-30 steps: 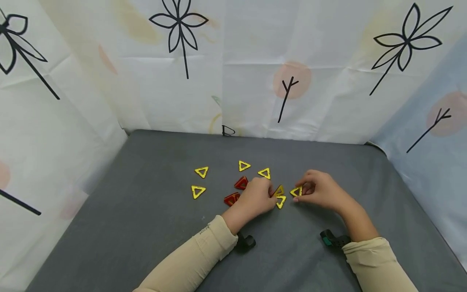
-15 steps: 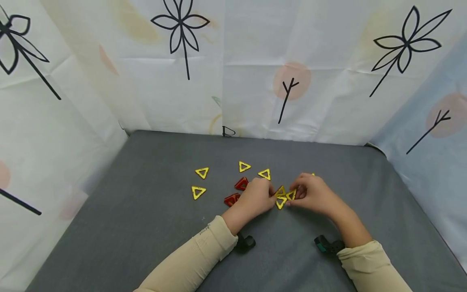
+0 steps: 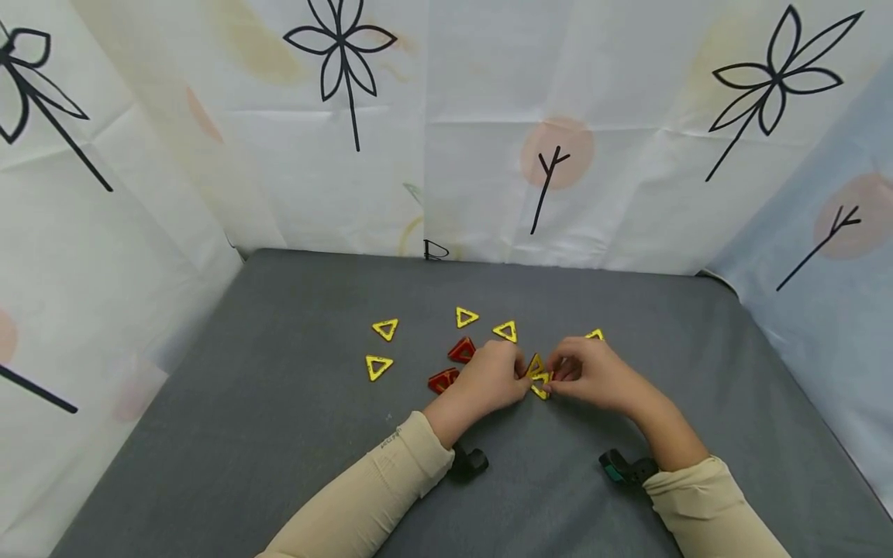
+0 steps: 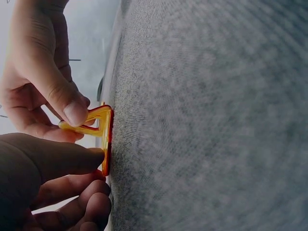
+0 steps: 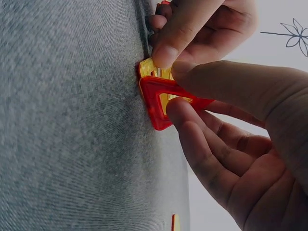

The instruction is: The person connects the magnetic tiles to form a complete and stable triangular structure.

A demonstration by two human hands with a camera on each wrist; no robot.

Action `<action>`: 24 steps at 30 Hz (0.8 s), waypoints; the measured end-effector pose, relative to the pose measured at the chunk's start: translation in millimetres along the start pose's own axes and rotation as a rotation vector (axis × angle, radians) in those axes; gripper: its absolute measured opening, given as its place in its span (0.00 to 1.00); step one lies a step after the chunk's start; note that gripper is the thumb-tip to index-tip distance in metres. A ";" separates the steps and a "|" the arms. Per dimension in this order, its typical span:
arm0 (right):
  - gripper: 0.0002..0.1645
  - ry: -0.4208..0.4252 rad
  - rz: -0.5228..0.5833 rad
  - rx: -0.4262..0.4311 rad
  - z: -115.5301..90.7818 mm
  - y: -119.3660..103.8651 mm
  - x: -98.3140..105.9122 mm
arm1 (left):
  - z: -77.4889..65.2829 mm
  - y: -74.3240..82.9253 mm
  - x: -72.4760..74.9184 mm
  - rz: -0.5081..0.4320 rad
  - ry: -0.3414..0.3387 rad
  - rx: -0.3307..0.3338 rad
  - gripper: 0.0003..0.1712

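Observation:
Triangular yellow-and-red magnetic tiles are joined in a small cluster on the grey table, between the two hands. My left hand (image 3: 491,373) pinches the cluster's left side; in the left wrist view its thumb (image 4: 82,156) presses on an upright amber tile (image 4: 107,139). My right hand (image 3: 594,377) pinches a tilted triangular tile (image 5: 153,92), red-faced in the right wrist view, against the yellow tile (image 5: 145,69) beside it. Fingers hide parts of the cluster. Just left of my left hand stand two red triangular pieces, one farther back (image 3: 455,351) and one nearer (image 3: 437,383), partly covered by it.
Loose yellow triangle tiles lie flat around: two at the left, a front one (image 3: 370,372) and a back one (image 3: 377,325), one at the back (image 3: 460,319), one behind my left hand (image 3: 514,331), and one behind my right hand (image 3: 598,334). A patterned cloth (image 3: 481,186) hangs behind the table.
My right hand has moved left, bringing its yellow tile from apart to right up against the cluster and tilting it. The loose tile behind that hand has come into sight. My left hand stays put.

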State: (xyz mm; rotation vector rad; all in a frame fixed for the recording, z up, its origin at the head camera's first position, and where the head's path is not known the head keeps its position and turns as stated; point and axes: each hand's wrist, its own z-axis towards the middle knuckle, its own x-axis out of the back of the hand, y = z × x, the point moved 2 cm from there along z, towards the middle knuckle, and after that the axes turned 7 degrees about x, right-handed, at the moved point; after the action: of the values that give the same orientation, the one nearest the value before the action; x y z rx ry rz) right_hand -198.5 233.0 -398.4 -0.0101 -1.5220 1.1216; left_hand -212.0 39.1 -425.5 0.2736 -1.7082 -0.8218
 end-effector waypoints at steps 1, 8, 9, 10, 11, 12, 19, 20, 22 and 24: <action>0.09 0.002 0.001 0.002 0.1 0.3 0.1 | 0.2 0.1 -0.1 0.000 0.000 -0.005 0.17; 0.09 0.032 0.014 0.001 0.0 4.8 1.5 | 2.1 1.0 -0.9 0.039 -0.019 -0.033 0.15; 0.10 0.037 0.018 -0.003 -0.1 5.7 1.4 | 2.2 1.2 -0.9 0.044 -0.026 -0.034 0.14; 0.10 0.040 0.025 -0.009 -0.2 7.0 1.3 | 2.2 1.3 -1.1 0.048 -0.033 -0.036 0.13; 0.11 0.043 0.031 -0.015 -0.1 7.9 1.1 | 2.2 1.4 -1.1 0.050 -0.039 -0.036 0.12; 0.13 0.045 0.036 -0.019 -0.2 9.3 1.0 | 2.1 1.6 -0.9 0.047 -0.043 -0.037 0.11; 0.20 0.090 0.049 0.041 0.2 13.7 1.8 | 2.9 2.8 0.3 0.041 -0.030 -0.060 0.08; 0.19 0.094 0.048 0.058 0.4 13.5 2.0 | 2.8 2.9 0.6 0.041 -0.029 -0.065 0.08; 0.16 0.098 0.038 0.080 0.4 13.2 1.8 | 2.3 2.7 0.8 0.037 -0.029 -0.068 0.08; 0.14 0.097 0.027 0.092 0.3 13.4 1.5 | 1.8 2.1 0.6 0.024 -0.031 -0.071 0.08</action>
State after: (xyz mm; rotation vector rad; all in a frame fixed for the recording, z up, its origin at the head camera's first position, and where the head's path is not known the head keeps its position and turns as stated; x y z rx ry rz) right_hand -206.7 240.9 -405.7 -0.0215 -1.3867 1.1950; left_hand -213.4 40.9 -423.8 0.1921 -1.7042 -0.8713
